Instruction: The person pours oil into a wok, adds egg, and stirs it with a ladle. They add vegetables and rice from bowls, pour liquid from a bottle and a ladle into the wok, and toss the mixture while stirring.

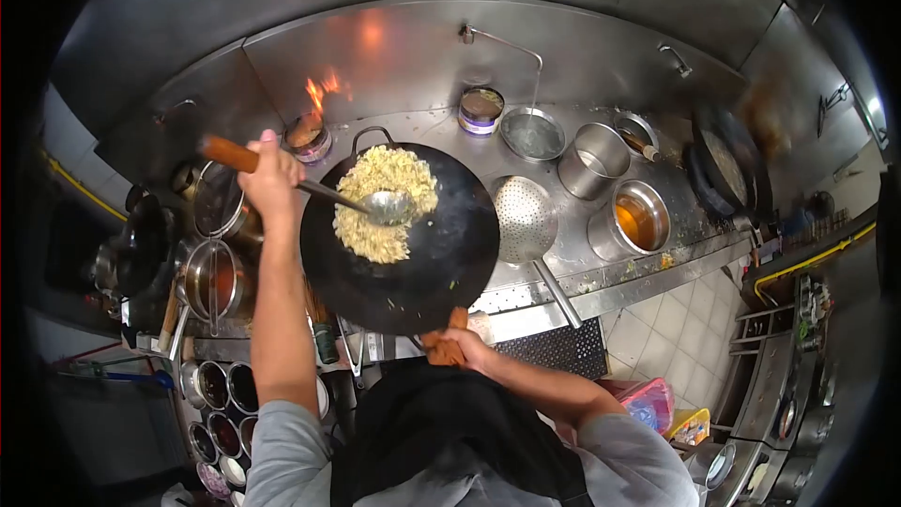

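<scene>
Steel range [563,282] carries a wok [441,253] of well-mixed, yellowed fried rice [380,197]; right hand [466,343] clenches its cloth-wrapped handle [441,347], left hand [267,178] grips the ladle [385,208], nothing plated.

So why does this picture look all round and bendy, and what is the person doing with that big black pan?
The picture comes from a small camera worn on the cook's head, looking down, and its wide lens bends the edges. There is no machine, just a person's two bare hands. The left hand grips the wooden handle of a long metal ladle, whose bowl sits in the fried rice. The right hand holds the near edge of the black wok through an orange cloth. Around it on the steel stove top are a perforated strainer ladle, a pot of amber liquid, probably oil, and other metal pots. A flame burns behind.
</scene>
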`<state>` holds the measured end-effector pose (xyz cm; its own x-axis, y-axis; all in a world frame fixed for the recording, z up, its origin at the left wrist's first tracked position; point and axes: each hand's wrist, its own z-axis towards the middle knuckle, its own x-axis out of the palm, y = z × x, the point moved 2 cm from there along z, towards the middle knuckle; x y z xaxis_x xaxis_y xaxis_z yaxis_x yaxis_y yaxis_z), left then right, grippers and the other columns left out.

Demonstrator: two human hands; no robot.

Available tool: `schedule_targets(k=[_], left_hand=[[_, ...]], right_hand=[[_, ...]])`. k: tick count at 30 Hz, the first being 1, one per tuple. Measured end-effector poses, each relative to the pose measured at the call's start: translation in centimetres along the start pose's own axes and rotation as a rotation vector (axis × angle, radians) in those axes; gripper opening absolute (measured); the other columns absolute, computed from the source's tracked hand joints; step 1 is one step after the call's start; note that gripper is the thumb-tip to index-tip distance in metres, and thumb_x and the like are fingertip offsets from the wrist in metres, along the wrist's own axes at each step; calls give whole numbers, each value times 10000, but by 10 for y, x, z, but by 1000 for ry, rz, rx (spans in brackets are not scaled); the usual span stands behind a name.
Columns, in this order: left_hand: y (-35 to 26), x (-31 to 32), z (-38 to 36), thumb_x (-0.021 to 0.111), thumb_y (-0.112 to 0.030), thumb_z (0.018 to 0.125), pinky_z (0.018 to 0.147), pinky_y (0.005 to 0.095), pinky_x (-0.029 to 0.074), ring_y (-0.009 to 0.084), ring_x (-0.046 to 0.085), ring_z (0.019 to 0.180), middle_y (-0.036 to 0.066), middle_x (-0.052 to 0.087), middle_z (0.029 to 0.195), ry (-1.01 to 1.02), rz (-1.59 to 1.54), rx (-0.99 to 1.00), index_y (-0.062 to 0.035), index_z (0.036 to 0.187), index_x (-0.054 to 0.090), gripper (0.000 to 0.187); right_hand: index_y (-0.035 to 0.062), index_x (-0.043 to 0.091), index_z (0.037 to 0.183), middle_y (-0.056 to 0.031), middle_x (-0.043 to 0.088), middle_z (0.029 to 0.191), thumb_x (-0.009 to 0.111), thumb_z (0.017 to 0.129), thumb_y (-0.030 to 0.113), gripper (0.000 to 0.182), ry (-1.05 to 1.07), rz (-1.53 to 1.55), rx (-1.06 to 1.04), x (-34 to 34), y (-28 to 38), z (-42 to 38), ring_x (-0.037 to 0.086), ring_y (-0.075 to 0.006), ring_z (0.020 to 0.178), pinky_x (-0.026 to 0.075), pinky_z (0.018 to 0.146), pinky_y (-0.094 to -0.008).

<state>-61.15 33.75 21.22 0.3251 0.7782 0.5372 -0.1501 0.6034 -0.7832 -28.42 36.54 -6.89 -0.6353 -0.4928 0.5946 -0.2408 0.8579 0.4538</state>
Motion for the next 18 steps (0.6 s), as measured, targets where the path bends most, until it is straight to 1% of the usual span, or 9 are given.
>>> schedule_targets(k=[2, 3, 6, 8, 10, 12, 14, 17, 18], left_hand=[[-37, 10, -26, 583, -160, 954, 390, 260, 310, 78, 317, 378, -42, 330, 490, 129, 17, 3, -136, 674, 402, 334], [-35, 10, -44, 590, -152, 952, 381, 257, 316, 80, 342, 377, -40, 363, 492, 149, 77, 49, -133, 691, 416, 315], [24, 13, -73, 609, -187, 952, 393, 247, 342, 78, 421, 407, -8, 451, 502, 69, 283, 9, -108, 709, 467, 292], [75, -11, -46, 600, -194, 958, 403, 256, 353, 83, 435, 417, -7, 463, 507, 141, 389, 151, -102, 704, 464, 302], [55, -10, -26, 583, -183, 964, 408, 266, 354, 90, 418, 412, -7, 444, 500, 51, 348, 259, -102, 693, 446, 314], [1, 3, -22, 576, -162, 962, 398, 271, 338, 84, 367, 400, -9, 411, 502, 115, 47, 116, -108, 675, 417, 333], [-39, 14, -36, 566, -159, 964, 393, 268, 310, 74, 341, 394, -36, 360, 496, 142, 68, 89, -137, 676, 411, 329], [-20, 25, -62, 593, -165, 952, 399, 260, 315, 70, 333, 391, -40, 369, 506, 81, 218, 40, -140, 680, 420, 324], [18, 20, -59, 615, -168, 941, 406, 261, 325, 76, 351, 397, -32, 399, 519, -17, 269, -70, -125, 680, 428, 323]], right_hand=[[71, 596, 1049, -94, 669, 1060, 557, 864, 310, 305, 27, 104, -31, 0, -4, -1, 633, -180, 876, 488, 635, -354], [68, 598, 1096, -71, 669, 1047, 539, 854, 317, 353, 49, 62, -16, 26, 18, -6, 634, -178, 854, 450, 558, -322], [66, 602, 1130, -53, 671, 1018, 498, 863, 324, 386, 5, -33, 72, 59, 61, 52, 640, -171, 780, 392, 441, -264], [76, 603, 1126, -51, 674, 1005, 505, 869, 305, 358, -5, -17, 121, 58, 53, 42, 641, -165, 723, 362, 403, -243], [94, 595, 1134, -49, 671, 1024, 518, 871, 278, 330, 38, -60, -39, 36, 25, 16, 647, -159, 736, 359, 403, -244], [79, 549, 1178, -101, 653, 1076, 518, 870, 218, 340, 137, -6, -75, 0, 2, -9, 651, -196, 846, 476, 503, -296], [42, 546, 1165, -109, 651, 1033, 486, 882, 194, 326, -79, 172, -108, 15, 10, -26, 675, -235, 775, 517, 477, -329], [52, 571, 1099, -98, 659, 938, 519, 874, 243, 300, -6, 161, -30, 51, 59, 13, 651, -202, 712, 443, 419, -297], [55, 579, 1077, -92, 660, 906, 529, 873, 263, 295, 13, 133, -38, 56, 71, 36, 639, -184, 688, 418, 408, -289]])
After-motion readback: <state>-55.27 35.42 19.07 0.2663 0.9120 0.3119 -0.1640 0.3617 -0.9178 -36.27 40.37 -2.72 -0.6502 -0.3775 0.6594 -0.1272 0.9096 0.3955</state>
